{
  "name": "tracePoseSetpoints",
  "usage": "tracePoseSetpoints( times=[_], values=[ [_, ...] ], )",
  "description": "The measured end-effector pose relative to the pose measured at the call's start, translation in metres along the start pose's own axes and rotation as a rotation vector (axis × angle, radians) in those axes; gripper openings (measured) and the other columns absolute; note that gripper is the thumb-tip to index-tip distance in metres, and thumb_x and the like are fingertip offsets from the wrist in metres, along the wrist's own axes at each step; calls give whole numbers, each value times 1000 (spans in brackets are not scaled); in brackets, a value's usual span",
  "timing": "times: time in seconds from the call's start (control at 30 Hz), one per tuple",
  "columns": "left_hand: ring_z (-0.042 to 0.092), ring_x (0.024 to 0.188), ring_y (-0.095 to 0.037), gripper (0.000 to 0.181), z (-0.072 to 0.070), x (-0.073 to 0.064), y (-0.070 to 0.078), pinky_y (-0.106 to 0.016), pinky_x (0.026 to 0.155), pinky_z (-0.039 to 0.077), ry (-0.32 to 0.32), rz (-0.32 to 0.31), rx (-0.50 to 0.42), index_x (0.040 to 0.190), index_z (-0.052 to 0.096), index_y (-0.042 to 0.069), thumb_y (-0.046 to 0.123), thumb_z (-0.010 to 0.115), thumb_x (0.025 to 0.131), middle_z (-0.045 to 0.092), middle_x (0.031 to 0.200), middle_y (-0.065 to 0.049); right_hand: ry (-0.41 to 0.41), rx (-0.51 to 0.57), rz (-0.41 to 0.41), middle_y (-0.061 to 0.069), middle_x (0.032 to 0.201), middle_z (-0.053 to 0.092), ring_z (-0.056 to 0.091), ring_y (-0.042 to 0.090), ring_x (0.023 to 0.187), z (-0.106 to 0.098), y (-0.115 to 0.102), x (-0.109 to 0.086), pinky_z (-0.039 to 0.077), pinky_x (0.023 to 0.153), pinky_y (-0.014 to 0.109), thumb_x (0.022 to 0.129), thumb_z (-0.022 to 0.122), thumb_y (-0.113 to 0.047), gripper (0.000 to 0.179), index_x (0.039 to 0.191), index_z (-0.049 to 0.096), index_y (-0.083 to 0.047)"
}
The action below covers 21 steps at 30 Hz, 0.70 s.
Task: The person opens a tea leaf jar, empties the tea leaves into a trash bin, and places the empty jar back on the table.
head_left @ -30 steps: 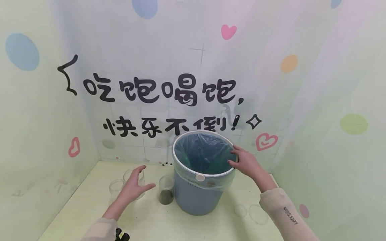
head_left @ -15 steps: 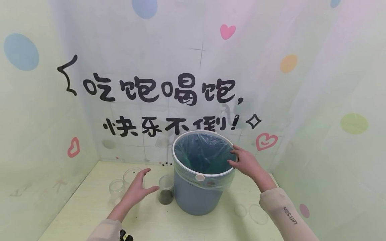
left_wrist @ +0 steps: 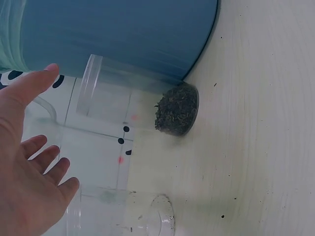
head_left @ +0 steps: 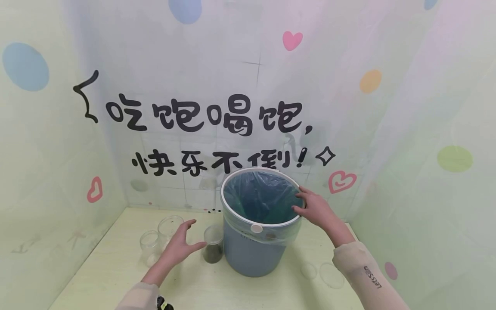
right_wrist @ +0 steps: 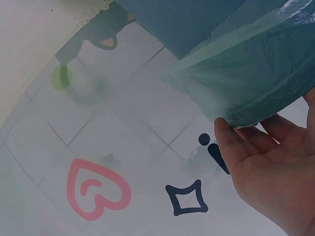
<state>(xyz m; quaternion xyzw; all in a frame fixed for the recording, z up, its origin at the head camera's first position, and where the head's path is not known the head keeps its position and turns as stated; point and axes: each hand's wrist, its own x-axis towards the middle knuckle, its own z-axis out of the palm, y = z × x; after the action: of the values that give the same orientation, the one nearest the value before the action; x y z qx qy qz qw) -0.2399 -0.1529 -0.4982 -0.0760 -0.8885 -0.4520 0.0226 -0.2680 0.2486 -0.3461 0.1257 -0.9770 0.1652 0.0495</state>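
Note:
A blue trash bin (head_left: pixel 252 254) with a white rim and a translucent liner bag (head_left: pixel 267 193) stands on the table. My right hand (head_left: pixel 317 209) holds the bin's rim at its right side; in the right wrist view, the fingers (right_wrist: pixel 231 142) meet the lined edge. Left of the bin stands a clear jar (head_left: pixel 213 245) with dark dried leaves, like tea, in its bottom. My left hand (head_left: pixel 179 247) hovers just left of this jar, thumb and fingers spread apart, holding nothing. In the left wrist view, the leaves (left_wrist: pixel 178 109) fill only the jar's lower part.
Two clear glass vessels, a wide one (head_left: pixel 170 226) and a smaller one (head_left: pixel 149 241), stand behind the left hand and are partly hidden. Two clear rings or lids (head_left: pixel 332 275) lie right of the bin. Printed curtains (head_left: pixel 217 86) enclose the table (head_left: pixel 217 292).
My left hand has shifted a little to the right, closer to the jar of leaves. The right hand stays at the bin's rim, and the bin has not moved.

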Motion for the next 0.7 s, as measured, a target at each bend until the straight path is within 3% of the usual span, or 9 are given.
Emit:
tracePoseSetpoints(
  times=[0.7],
  values=[
    [36, 140, -52, 87, 21, -3, -3, -64, 111, 37, -26, -28, -14, 148, 33, -8, 25, 80, 83, 36, 152, -33, -4, 8, 12, 26, 153, 42, 52, 45, 131, -2, 0, 1, 46, 107, 56, 92, 68, -23, 49, 131, 60, 6]
  ],
)
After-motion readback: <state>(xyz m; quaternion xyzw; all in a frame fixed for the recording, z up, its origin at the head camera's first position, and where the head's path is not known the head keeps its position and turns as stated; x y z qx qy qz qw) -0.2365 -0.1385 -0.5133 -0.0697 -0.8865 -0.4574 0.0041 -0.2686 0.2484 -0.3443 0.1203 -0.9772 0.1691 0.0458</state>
